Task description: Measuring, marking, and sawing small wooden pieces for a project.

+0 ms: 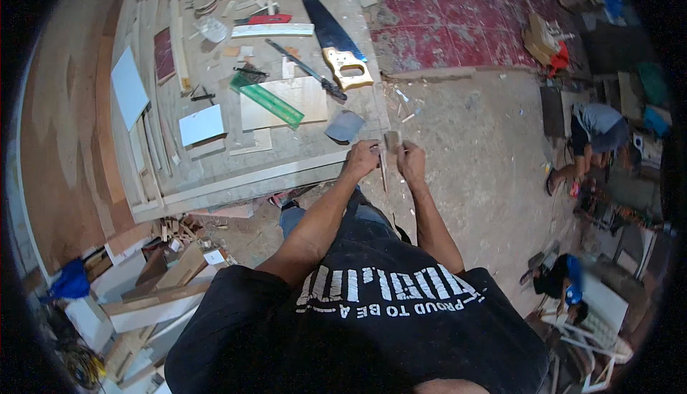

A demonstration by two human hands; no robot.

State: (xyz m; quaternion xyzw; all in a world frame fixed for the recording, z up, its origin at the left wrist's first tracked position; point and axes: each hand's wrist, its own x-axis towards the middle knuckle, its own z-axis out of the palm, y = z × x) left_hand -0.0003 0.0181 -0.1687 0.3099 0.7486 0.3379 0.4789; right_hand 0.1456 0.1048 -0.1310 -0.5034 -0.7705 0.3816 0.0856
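At the near right corner of the workbench (286, 168), my left hand (363, 158) is closed on a thin wood strip (383, 171), which sticks out past the bench edge. Just to its right, my right hand (411, 162) is closed on a small flat grey-brown piece (392, 140), blurred; it could be folded sandpaper, but I cannot tell. A grey sheet of sandpaper (345, 126) lies on the bench beside my left hand. Beyond it, a green ruler (270, 102) rests across a light wood board (315, 97).
A handsaw (336, 40), a long dark file-like tool (306, 68), a red cutter (265, 19) and white pieces (202, 125) lie on the bench. Wood offcuts (161, 294) pile up at lower left. Two people (600, 128) crouch or bend at the right.
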